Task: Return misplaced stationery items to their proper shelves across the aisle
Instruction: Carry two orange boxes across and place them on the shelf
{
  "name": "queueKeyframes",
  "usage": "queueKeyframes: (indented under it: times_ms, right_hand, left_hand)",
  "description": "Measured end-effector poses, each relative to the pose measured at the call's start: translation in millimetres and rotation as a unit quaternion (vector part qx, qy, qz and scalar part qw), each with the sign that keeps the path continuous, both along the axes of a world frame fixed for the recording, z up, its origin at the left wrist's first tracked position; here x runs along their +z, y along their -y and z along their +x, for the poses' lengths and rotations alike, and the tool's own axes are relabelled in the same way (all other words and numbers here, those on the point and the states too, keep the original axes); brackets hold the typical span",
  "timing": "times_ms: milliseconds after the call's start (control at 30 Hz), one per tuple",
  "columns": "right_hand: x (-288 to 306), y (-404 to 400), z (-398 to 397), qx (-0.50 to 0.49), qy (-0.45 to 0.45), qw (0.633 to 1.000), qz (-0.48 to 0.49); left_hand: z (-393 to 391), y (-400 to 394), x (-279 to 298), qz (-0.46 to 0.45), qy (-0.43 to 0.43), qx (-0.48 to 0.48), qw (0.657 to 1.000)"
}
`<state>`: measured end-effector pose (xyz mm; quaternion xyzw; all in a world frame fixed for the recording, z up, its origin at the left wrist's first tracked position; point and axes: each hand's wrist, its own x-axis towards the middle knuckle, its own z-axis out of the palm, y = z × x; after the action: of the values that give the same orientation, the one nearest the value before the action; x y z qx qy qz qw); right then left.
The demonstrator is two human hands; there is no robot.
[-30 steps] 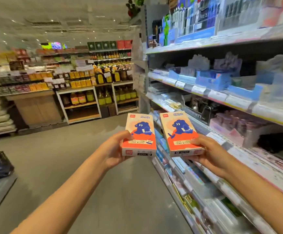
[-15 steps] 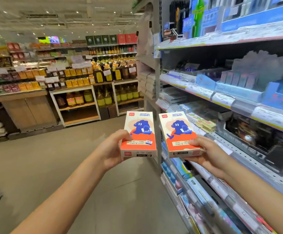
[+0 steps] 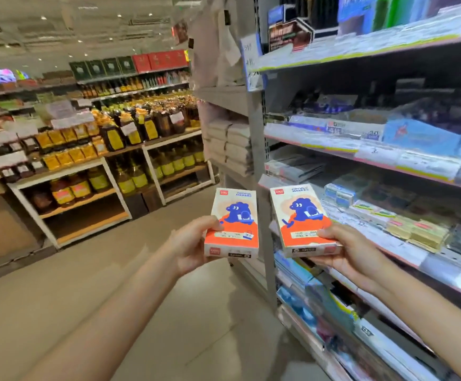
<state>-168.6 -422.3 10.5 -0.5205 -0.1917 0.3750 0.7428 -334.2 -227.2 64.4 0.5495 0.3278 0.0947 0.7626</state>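
Note:
I hold two matching small boxes, orange and cream with a blue cartoon animal on the front. My left hand grips the left box by its lower left corner. My right hand grips the right box from its lower right side. Both boxes stand upright at chest height in the aisle, a small gap between them. The stationery shelves run along my right, the right box just in front of their near end.
The shelf unit's grey end post stands right behind the boxes. Stacked paper packs fill the end cap. Across the open floor, white-framed racks hold jars and bottles. Lower right shelves carry packaged items.
I have moved forward along the aisle; the shelves slid past on the right and the end post is now close. Both hands still hold the boxes the same way.

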Motion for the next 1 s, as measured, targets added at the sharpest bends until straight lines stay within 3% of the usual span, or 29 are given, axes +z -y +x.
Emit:
queueKeyframes:
  times_ms: [467,1000]
  right_hand:
    - [-12,-70,129,-0.191,-0.01,0.979,-0.065]
    - [-4,-99,183,-0.328,-0.016,0.939,-0.104]
  left_hand:
    - [228,-119,-36,0.014,-0.049,-0.234,0.971]
    - [395,-125,-59,0.102,-0.033,-0.393,0.913]
